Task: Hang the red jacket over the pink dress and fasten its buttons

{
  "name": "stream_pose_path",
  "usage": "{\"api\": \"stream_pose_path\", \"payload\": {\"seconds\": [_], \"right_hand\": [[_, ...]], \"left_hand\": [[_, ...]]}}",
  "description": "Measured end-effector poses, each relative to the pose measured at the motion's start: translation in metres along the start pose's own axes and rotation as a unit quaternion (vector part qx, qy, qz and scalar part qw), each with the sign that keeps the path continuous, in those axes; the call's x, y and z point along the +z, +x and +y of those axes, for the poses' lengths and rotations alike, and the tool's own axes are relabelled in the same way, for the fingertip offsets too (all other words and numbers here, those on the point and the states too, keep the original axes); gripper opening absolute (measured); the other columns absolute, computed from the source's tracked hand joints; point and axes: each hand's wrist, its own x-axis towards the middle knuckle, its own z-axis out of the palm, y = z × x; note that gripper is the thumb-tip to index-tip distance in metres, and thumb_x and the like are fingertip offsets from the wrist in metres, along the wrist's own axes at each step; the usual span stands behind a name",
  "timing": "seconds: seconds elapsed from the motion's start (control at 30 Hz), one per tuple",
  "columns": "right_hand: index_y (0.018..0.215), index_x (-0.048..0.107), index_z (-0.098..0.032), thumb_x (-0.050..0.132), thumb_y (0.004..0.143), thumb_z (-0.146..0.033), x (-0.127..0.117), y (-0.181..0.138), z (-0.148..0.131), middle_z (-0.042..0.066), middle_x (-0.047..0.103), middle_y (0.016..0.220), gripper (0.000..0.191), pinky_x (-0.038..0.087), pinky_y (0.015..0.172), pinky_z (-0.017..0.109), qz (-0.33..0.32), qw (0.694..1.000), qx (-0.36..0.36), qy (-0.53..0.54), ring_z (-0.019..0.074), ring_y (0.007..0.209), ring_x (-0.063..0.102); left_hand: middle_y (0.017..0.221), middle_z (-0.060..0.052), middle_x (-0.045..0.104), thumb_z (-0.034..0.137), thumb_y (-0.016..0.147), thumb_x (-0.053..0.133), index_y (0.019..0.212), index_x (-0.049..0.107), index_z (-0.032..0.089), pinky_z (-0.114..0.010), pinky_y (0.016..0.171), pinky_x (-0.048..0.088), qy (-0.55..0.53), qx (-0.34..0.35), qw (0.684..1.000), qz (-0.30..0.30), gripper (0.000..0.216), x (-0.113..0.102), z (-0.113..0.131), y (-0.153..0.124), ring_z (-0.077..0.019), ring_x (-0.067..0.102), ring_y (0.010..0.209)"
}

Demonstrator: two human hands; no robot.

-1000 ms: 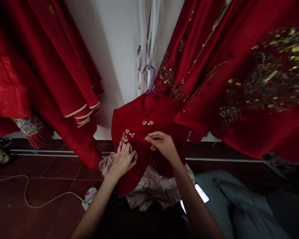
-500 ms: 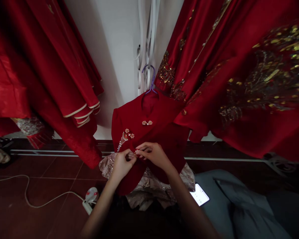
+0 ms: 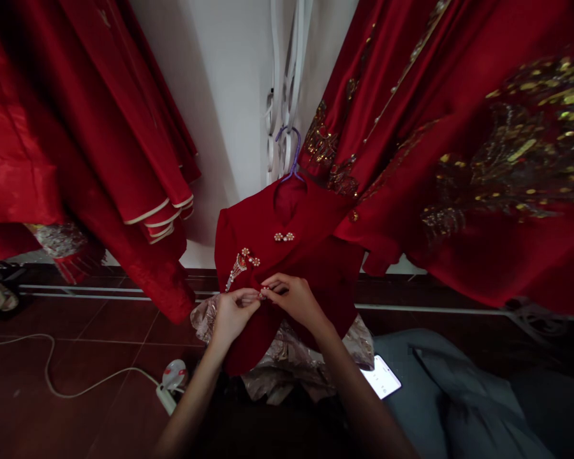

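A dark red jacket [image 3: 310,268] hangs in front of me on a purple hanger [image 3: 295,153]. Near its neckline a pearl clasp [image 3: 284,236] joins the two front edges. On its left chest side sits a beaded brooch [image 3: 238,268] with hanging strands. Lower on the front, my left hand [image 3: 235,313] pinches one side of a small pearl clasp [image 3: 263,292]. My right hand [image 3: 294,298] pinches the other side, fingertips almost touching those of the left. The fingers cover most of this clasp, so I cannot tell whether its halves are joined.
Red garments [image 3: 143,146] hang on the left, and a sequined red garment [image 3: 459,191] on the right. A pale shiny fabric [image 3: 287,357] lies under the jacket. A lit phone [image 3: 383,377] rests by a grey-blue cloth [image 3: 425,376]. A power strip [image 3: 166,398] with a cord stands on the floor.
My left fingers have straightened and flattened slightly around the clasp. Both hands stay at the same spot on the jacket; the view has shifted a little.
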Motion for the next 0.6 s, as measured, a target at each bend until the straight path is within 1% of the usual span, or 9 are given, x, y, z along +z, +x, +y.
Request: {"api": "stream_pose_path", "payload": {"seconds": [0.13, 0.3, 0.4, 0.5, 0.53, 0.6], "right_hand": [[0.089, 0.068, -0.019, 0.062, 0.076, -0.021, 0.0, -0.002, -0.002, 0.002, 0.07, 0.077, 0.015, 0.052, 0.065, 0.024, -0.002, 1.0, -0.016, -0.025, 0.013, 0.071, 0.065], [0.089, 0.065, -0.02, 0.061, 0.077, -0.022, 0.001, -0.002, 0.0, 0.001, 0.067, 0.077, 0.013, 0.05, 0.06, 0.021, -0.015, 0.999, -0.033, -0.035, 0.0117, 0.07, 0.063], [0.09, 0.063, -0.02, 0.059, 0.079, -0.021, 0.001, -0.001, 0.003, 0.001, 0.066, 0.081, 0.012, 0.05, 0.061, 0.021, -0.029, 0.997, -0.055, -0.035, 0.0109, 0.072, 0.061], [0.097, 0.061, -0.02, 0.059, 0.078, -0.022, -0.002, 0.0, 0.005, 0.002, 0.065, 0.091, 0.019, 0.049, 0.06, 0.02, -0.048, 0.996, -0.069, -0.036, 0.0103, 0.072, 0.06], [0.099, 0.06, -0.02, 0.061, 0.077, -0.023, -0.006, 0.0, 0.004, 0.003, 0.064, 0.095, 0.022, 0.049, 0.06, 0.021, -0.049, 0.995, -0.072, -0.038, 0.0099, 0.07, 0.06], [0.102, 0.059, -0.021, 0.062, 0.076, -0.025, -0.015, -0.001, 0.002, 0.004, 0.064, 0.101, 0.026, 0.049, 0.059, 0.021, -0.037, 0.995, -0.075, -0.044, 0.0091, 0.066, 0.058]], "left_hand": [[0.08, -0.008, 0.073, 0.023, 0.065, 0.067, 0.082, 0.072, 0.013, -0.026, 0.07, 0.054, 0.018, 0.009, 1.0, -0.01, 0.02, -0.002, -0.002, 0.001, -0.0172, 0.069, 0.071], [0.077, -0.005, 0.073, 0.024, 0.065, 0.068, 0.077, 0.074, 0.016, -0.024, 0.065, 0.053, 0.063, 0.04, 0.997, -0.028, 0.016, -0.011, 0.006, 0.002, -0.0163, 0.067, 0.068], [0.078, -0.005, 0.073, 0.024, 0.065, 0.069, 0.076, 0.073, 0.015, -0.024, 0.066, 0.052, 0.047, 0.032, 0.997, -0.042, 0.015, -0.012, 0.007, 0.003, -0.0153, 0.065, 0.069], [0.075, -0.004, 0.07, 0.024, 0.064, 0.07, 0.077, 0.068, 0.014, -0.024, 0.067, 0.051, 0.02, 0.021, 0.998, -0.063, 0.016, -0.009, 0.003, 0.003, -0.013, 0.063, 0.067], [0.074, -0.003, 0.068, 0.024, 0.064, 0.07, 0.079, 0.066, 0.014, -0.023, 0.066, 0.05, 0.02, 0.03, 0.997, -0.062, 0.018, -0.008, 0.002, 0.003, -0.0121, 0.061, 0.067], [0.072, 0.0, 0.063, 0.025, 0.065, 0.072, 0.084, 0.061, 0.015, -0.021, 0.063, 0.047, 0.043, 0.059, 0.996, -0.042, 0.024, -0.006, -0.001, 0.001, -0.0106, 0.058, 0.066]]}}
